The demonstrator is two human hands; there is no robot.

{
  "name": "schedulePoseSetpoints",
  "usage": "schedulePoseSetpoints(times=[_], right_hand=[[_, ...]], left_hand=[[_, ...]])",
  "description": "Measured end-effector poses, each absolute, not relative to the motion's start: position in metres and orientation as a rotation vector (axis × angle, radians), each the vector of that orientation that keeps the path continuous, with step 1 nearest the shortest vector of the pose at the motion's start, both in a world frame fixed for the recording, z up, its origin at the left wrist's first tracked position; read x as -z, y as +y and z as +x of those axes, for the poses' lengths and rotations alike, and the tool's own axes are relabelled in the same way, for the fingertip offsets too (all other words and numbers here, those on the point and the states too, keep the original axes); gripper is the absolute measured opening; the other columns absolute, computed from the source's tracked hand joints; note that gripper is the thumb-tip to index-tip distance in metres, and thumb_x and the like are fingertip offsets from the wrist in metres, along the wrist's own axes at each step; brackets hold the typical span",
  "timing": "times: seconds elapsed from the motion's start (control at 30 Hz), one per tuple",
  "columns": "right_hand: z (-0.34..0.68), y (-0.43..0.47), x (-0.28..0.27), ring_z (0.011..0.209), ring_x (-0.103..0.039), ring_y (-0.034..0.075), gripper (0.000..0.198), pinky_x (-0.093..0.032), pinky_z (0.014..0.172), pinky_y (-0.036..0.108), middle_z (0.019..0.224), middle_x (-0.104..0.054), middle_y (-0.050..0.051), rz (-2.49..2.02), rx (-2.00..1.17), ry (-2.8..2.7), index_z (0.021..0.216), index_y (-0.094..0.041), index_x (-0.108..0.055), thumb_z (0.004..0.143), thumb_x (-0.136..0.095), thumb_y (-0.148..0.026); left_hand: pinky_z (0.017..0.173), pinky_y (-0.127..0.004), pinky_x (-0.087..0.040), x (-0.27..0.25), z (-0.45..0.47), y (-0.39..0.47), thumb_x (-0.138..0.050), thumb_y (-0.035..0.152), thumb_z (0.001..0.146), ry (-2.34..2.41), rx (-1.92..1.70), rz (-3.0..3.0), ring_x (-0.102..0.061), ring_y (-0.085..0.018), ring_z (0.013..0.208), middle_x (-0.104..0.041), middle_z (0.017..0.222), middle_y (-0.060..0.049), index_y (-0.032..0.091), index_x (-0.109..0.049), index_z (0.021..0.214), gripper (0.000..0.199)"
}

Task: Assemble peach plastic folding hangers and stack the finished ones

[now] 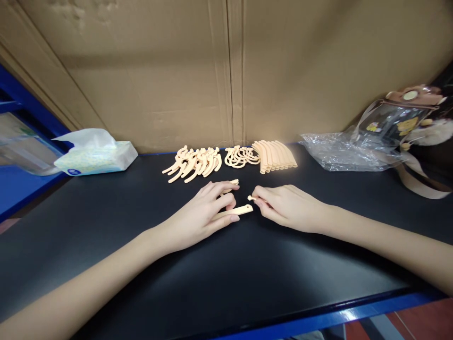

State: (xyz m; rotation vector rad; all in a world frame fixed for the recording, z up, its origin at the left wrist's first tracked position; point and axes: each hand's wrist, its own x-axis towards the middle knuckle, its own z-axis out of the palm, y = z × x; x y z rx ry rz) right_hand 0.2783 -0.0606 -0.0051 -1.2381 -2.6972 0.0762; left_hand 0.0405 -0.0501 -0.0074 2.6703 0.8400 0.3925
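My left hand (215, 208) is closed on a beige curved plastic arm (244, 209), pinched between thumb and fingers, with a small hole near its free end. Another beige piece (234, 182) shows under the outstretched fingers of that hand; most of it is hidden. Just to the right, my right hand (283, 205) pinches a thin beige plastic hook (250, 198) whose small knobbed tip points at the arm's holed end. A slight gap lies between the two. The rest of the hook is covered by my fingers.
Behind my hands lie a pile of beige arms with hooks (198, 163), loose curved hooks (240, 157) and stacked curved arms (274, 156). A tissue pack (95, 153) stands left. At right are a clear plastic bag (343, 153) and a strapped bottle (396, 120). Cardboard (170, 71) backs the black table (247, 278).
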Motion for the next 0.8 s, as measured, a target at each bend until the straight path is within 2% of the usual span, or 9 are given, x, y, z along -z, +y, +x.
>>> schedulePoseSetpoints(times=[0.1,0.5,0.67,0.8], right_hand=[[0.2784,-0.0612,0.0044,0.048,-0.04,0.011,0.019,-0.021,0.051,0.027,0.062,-0.05,-0.003,-1.257,-0.148,-2.684,0.081,-0.019,-0.046,0.095,-0.034,-0.023],[0.2802,-0.0625,0.002,0.051,-0.04,0.01,0.023,-0.025,0.054,0.026,0.059,-0.045,-0.004,-1.209,-0.461,-2.585,0.08,-0.02,-0.044,0.097,-0.03,-0.026],[0.2801,-0.0606,0.0017,0.051,-0.039,0.01,0.03,-0.024,0.052,0.024,0.059,-0.043,-0.006,-1.118,-0.547,-2.571,0.076,-0.02,-0.041,0.098,-0.035,-0.04],[0.279,-0.0605,0.0051,0.051,-0.04,0.01,0.03,-0.024,0.051,0.024,0.061,-0.044,-0.005,-1.091,-0.482,-2.582,0.077,-0.02,-0.041,0.099,-0.033,-0.039]], left_hand=[[0.107,-0.035,-0.034,0.0065,0.0433,-0.0526,-0.042,0.035,0.097,0.869,-0.447,2.602,-0.03,-0.02,0.135,-0.04,0.136,-0.007,0.021,-0.048,0.093,0.015],[0.107,-0.037,-0.035,0.0063,0.0467,-0.0552,-0.042,0.034,0.097,0.891,-0.488,2.573,-0.035,-0.02,0.132,-0.039,0.138,-0.006,0.022,-0.043,0.088,0.015],[0.104,-0.039,-0.038,0.0064,0.0476,-0.0566,-0.042,0.033,0.096,0.908,-0.516,2.581,-0.038,-0.021,0.129,-0.042,0.136,-0.008,0.021,-0.043,0.086,0.016],[0.11,-0.044,-0.03,0.0079,0.0476,-0.0557,-0.042,0.031,0.097,0.87,-0.499,2.663,-0.032,-0.023,0.134,-0.044,0.137,-0.009,0.02,-0.051,0.095,0.015]])
